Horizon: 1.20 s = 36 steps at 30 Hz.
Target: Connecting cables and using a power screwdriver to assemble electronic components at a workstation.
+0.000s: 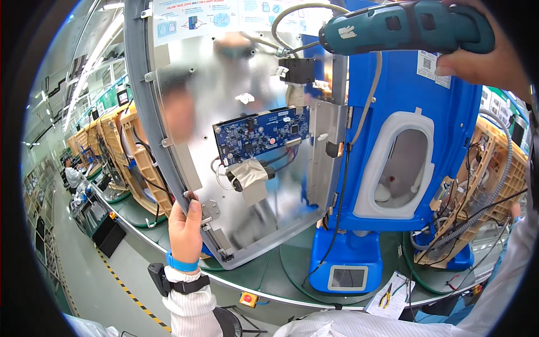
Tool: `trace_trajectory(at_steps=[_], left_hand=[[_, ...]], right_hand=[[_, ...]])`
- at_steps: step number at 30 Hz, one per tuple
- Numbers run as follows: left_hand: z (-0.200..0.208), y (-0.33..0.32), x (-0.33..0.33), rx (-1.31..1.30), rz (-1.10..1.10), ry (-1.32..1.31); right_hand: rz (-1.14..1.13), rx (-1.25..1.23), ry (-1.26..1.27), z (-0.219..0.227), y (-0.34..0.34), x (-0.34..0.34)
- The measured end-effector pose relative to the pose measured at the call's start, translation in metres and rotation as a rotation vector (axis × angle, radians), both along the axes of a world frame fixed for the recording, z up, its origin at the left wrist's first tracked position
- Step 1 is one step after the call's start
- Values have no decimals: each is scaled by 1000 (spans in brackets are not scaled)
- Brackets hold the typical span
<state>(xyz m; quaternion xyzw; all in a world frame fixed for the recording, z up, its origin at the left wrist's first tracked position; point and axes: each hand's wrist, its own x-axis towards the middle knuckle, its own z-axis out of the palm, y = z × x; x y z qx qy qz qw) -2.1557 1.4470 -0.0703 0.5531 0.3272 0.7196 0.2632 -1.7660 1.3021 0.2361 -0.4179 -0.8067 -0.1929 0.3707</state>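
Note:
My left hand (185, 227) grips the lower left edge of a large shiny metal panel (236, 129) that stands open like a door. A blue circuit board (263, 132) with cables and a taped bundle is mounted on the panel. My right hand (487, 59) is raised at the upper right, closed around a teal electric screwdriver (404, 27) whose tip points left toward the panel's top hinge area. Behind the panel stands a blue machine housing (404, 146) with a white-rimmed opening (401, 168).
A green conveyor belt (264, 269) carries the unit. More wooden-framed units (135, 151) line up to the left and another at the right (494, 174). A person (72, 174) works far left. Pliers (386, 295) lie on a paper sheet near a yellow button box (247, 299).

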Motion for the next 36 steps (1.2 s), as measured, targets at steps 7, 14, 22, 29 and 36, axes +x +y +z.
trace_trajectory(at_steps=[7, 14, 22, 29, 36], left_hand=[[5, -14, 8, -11, 19, -5], [3, -25, 9, -13, 40, -12], [11, -39, 21, -28, 120, -1], [19, -65, 35, -58, 178, 103], [22, -79, 50, -107, 243, 114]], right_hand=[[-15, -11, 1, 3, 7, -4], [-39, -28, -4, 5, 18, -2], [-75, -70, -3, -3, 41, 8], [-126, -105, -6, -16, 56, 25], [-75, -104, 11, -31, 80, 41]])
